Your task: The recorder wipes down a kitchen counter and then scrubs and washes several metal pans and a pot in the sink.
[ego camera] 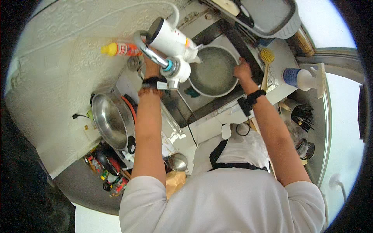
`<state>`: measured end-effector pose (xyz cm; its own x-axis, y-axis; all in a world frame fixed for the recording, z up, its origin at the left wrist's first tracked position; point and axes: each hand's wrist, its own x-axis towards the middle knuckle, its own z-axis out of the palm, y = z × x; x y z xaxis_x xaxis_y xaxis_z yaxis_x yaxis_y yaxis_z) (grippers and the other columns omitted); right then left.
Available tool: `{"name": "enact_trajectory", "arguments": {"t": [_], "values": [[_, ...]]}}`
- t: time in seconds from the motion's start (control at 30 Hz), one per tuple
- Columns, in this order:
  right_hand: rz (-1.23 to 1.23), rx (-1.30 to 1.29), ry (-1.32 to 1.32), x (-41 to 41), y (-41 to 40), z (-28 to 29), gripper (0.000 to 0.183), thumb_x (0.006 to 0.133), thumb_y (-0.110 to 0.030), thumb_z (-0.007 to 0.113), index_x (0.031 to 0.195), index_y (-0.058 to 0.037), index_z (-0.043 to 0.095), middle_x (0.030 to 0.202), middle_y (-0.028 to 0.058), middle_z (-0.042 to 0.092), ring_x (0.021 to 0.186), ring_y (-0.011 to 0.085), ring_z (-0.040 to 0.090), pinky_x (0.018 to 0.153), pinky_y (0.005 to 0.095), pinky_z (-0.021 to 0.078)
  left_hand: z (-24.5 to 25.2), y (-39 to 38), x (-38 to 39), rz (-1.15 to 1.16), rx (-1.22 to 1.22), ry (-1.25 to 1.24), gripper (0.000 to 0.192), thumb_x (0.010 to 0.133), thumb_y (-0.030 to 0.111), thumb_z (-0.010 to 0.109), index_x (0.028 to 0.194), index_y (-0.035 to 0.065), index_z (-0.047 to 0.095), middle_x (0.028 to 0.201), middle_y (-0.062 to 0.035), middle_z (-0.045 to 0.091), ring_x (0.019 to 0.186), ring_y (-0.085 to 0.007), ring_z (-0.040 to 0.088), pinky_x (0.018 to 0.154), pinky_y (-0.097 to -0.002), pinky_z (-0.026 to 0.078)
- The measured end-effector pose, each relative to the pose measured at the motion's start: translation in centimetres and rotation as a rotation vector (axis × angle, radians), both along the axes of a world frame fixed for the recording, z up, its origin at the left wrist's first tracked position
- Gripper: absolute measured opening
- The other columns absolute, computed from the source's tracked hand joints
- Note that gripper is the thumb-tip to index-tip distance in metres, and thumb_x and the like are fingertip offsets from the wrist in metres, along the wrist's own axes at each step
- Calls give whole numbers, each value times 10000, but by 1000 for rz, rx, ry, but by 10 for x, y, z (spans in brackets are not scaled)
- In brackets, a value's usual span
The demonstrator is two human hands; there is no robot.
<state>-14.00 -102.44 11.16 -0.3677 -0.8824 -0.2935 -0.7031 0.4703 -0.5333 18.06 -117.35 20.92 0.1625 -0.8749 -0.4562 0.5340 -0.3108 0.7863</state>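
Observation:
My right hand (243,70) grips the right rim of a round metal pan (204,93) in the sink (186,109). The pan holds cloudy liquid. My left hand (151,66) reaches behind the white tap (167,38), which hides most of its fingers. Close by is an orange bottle (125,49) with a yellow cap; whether the hand holds it cannot be seen. The tap's white outlet (195,59) overhangs the pan's left edge. Dark bands circle both wrists. Under the pan's lower left edge, a dark green item (191,92) shows.
A large steel pan (112,122) leans left of my forearm. Right of the sink are a yellow-bristled dish brush (266,56) and a spray bottle (300,78). A grey tray (269,17) stands behind. Chopsticks (301,115) fill a holder at right. A small glass jar (133,63) sits by the wall.

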Motion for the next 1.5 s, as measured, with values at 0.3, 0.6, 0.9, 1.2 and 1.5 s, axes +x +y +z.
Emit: {"name": "enact_trajectory", "arguments": {"t": [0.3, 0.6, 0.9, 1.2, 1.5], "values": [[1313, -294, 82, 97, 30, 21, 242, 729, -101, 581, 969, -107, 614, 1002, 78, 610, 969, 284, 563, 853, 392, 450, -9, 3, 7, 45, -7, -243, 359, 773, 173, 619, 1088, 49, 502, 932, -102, 511, 875, -243, 456, 757, -350, 383], [1673, -19, 645, 157, 8, 36, 349, 807, -260, 511, 1149, -193, 525, 1249, 28, 425, 1192, 254, 327, 1004, 421, 191, -56, 71, -2, -457, 55, -1140, 458, 727, 183, 644, 1142, 61, 494, 1057, -149, 531, 1011, -313, 467, 860, -410, 378], [1773, 3, 676, 145, 13, 35, 308, 833, -300, 491, 1110, -250, 616, 1327, -10, 423, 1319, 237, 229, 1103, 446, 22, -152, 199, -12, -1171, 221, -1368, 470, 718, 171, 641, 1151, 53, 502, 1106, -195, 556, 1036, -373, 513, 864, -461, 418], [1795, -35, 664, 119, 6, 18, 287, 865, -282, 461, 1102, -209, 604, 1295, 11, 456, 1300, 241, 268, 1104, 424, 61, -143, 205, 12, -1220, 430, -1403, 437, 732, 189, 644, 1085, -34, 520, 1060, -248, 551, 974, -388, 534, 797, -441, 462], [1267, 258, -94, 130, 5, 45, 587, 795, -348, 622, 1302, -147, 405, 1259, 70, 470, 1191, 264, 409, 960, 424, 364, -56, 201, 21, -643, 648, -426, 655, 784, 139, 607, 1343, 5, 293, 855, -63, 490, 651, -132, 425, 522, -293, 379]]}}
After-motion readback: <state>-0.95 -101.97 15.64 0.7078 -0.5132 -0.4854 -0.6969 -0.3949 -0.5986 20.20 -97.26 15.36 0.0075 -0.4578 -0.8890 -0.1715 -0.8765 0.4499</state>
